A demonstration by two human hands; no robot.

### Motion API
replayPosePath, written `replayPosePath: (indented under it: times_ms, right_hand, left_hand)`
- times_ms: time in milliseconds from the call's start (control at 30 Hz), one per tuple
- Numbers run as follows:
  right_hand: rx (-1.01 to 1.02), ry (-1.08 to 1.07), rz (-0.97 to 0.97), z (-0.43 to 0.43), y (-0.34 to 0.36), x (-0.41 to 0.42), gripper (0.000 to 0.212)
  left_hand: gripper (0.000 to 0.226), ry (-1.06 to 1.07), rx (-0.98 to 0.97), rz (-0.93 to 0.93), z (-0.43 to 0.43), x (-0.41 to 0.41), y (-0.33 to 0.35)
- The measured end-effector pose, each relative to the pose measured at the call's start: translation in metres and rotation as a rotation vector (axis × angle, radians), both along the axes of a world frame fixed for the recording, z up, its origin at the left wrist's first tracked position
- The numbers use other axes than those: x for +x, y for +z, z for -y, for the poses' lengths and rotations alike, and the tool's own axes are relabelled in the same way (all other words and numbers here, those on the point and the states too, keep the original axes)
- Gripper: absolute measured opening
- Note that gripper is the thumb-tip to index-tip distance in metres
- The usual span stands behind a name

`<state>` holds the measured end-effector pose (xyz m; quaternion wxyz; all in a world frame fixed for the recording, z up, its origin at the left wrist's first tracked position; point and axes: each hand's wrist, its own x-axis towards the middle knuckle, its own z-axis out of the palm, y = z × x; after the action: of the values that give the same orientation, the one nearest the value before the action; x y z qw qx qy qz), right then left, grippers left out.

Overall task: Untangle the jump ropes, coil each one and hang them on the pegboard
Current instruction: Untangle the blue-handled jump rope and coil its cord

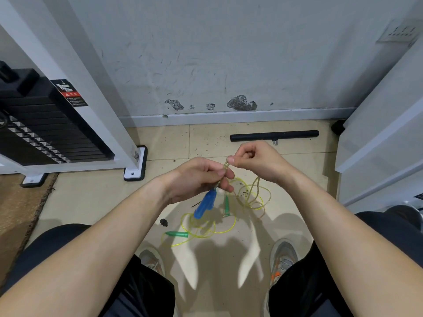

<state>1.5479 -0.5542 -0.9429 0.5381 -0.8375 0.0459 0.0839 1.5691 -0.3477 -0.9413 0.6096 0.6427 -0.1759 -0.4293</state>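
Scuffed grey wall [206, 53] at the back, beige tiled floor [160, 143] below. Black weight stack [45, 124] in a white frame [96, 92] on the left, brown mat [13, 213] beside it. Black bar [274, 135] lies on the floor by the wall. Person seated, grey shoes [283, 257] either side of the ropes.

Both hands are raised over the floor, close together. Left hand [199, 179] pinches the pale rope [225, 167], with the blue handle [206, 203] hanging just below it. Right hand [254, 161], fingers curled, pinches the same strand slightly higher. The pale rope's loops [251, 195] hang under the right hand, tangled with the yellow rope [219, 229]. Most of the yellow rope is on the floor between the feet. One green handle [177, 234] lies flat, and the other green handle [226, 204] stands near upright.
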Motion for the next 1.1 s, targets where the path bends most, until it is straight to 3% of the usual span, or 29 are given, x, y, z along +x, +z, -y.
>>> replayPosePath:
  times_ms: [133,267,567,633,733,933,1100]
  right_hand:
    - [-0.038,-0.109,-0.067,-0.015,-0.012,-0.005,0.043]
    - [0.071,-0.037,-0.168,-0.033,-0.019,-0.014,0.019]
    - [-0.015,0.029,-0.026,-0.043,-0.009,-0.017,0.026]
    - [0.007,0.024,-0.018,-0.048,-0.006,-0.018,0.026]
    - [0.113,-0.055,-0.060,-0.053,-0.007,-0.019,0.028]
    - [0.374,-0.154,-0.127,-0.061,-0.010,-0.027,0.024]
    - [0.406,-0.172,-0.142,-0.081,-0.017,-0.039,0.014]
  left_hand:
    - [0.028,0.238,-0.099,-0.030,0.004,0.002,-0.004]
    - [0.032,0.440,-0.113,-0.011,0.006,0.005,-0.011]
    - [0.016,0.639,0.015,0.232,0.004,0.014,-0.018]
    - [0.005,0.679,0.007,0.281,0.007,0.012,-0.022]
    - [0.008,0.706,0.036,0.356,0.011,0.011,-0.027]
    - [0.010,0.836,0.045,0.306,0.018,0.007,-0.026]
    - [0.014,0.962,0.050,0.149,0.025,0.001,-0.025]
